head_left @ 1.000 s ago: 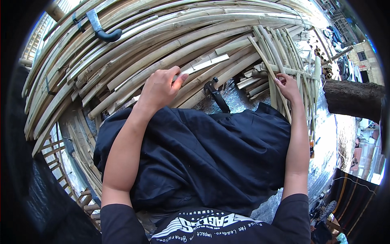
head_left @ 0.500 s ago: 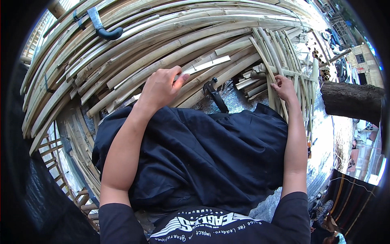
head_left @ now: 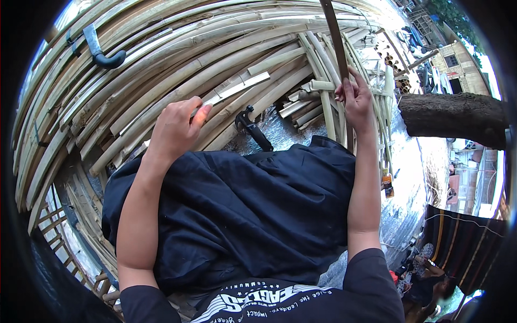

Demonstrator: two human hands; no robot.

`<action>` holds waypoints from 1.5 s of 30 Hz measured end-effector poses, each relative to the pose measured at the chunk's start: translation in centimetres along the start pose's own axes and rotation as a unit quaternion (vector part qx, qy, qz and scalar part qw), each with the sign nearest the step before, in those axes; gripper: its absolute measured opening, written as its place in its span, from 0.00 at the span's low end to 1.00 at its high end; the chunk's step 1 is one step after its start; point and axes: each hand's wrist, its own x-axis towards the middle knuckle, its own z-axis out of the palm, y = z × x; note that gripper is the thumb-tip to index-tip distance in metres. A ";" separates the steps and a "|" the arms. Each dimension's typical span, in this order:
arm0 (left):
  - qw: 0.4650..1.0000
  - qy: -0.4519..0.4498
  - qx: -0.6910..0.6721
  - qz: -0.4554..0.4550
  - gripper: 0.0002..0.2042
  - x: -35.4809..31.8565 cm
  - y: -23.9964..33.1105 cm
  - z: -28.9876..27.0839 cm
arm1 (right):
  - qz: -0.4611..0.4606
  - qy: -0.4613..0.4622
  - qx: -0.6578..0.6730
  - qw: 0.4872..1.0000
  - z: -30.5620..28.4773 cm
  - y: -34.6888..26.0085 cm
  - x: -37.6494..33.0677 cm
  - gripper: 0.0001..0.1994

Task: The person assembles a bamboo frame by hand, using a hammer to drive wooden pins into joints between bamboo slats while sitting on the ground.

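My left hand (head_left: 180, 126) is closed on one end of a pale split bamboo strip (head_left: 237, 89), which points away to the right over the pile. In my right hand (head_left: 355, 105) is a long, dark brown flat strip (head_left: 336, 43), gripped between thumb and fingers and rising past the top edge of the view. Behind that hand stands a lattice of bamboo slats (head_left: 318, 64). A black-handled tool with a hooked metal head (head_left: 253, 129) lies between my hands, beside the dark cloth (head_left: 242, 210) over my lap.
Long split bamboo poles (head_left: 177, 59) fill the far side and left. A blade with a curved black handle (head_left: 102, 54) rests on them. At right are a thick log (head_left: 452, 121) and a small bottle of orange liquid (head_left: 388, 185). Another person (head_left: 428, 285) sits at lower right.
The dark strip now stands in my right hand, which was at the lattice and has risen slightly. My left hand keeps the bamboo strip. The whole view has shifted toward the right.
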 end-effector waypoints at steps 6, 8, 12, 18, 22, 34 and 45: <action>0.999 0.024 -0.041 0.017 0.15 0.3 0.5 -0.6 | 0.012 -0.050 0.056 0.997 2.6 -2.2 -0.6 0.18; 0.997 0.032 -0.068 0.016 0.17 0.5 0.4 -1.2 | 0.024 -0.069 0.053 0.996 3.4 -3.7 -0.6 0.18; 0.990 0.061 -0.124 -0.001 0.21 0.4 0.0 -2.4 | 0.028 -0.119 0.060 0.991 5.6 -6.3 -0.2 0.18; 0.984 0.150 -0.092 -0.002 0.23 -0.5 -0.2 -5.5 | 0.019 -0.178 0.066 0.982 10.0 -11.0 0.2 0.16; 0.970 0.234 -0.065 -0.025 0.25 -2.0 0.1 -8.6 | -0.012 -0.196 0.124 0.973 12.3 -13.2 1.2 0.15; 0.957 0.289 0.033 -0.024 0.22 -4.6 -1.8 -11.6 | 0.002 -0.215 0.155 0.964 16.6 -11.8 0.4 0.14; 0.975 0.211 0.074 -0.019 0.16 -3.6 -0.8 -10.8 | 0.081 -0.284 0.191 0.936 16.1 -8.1 0.6 0.16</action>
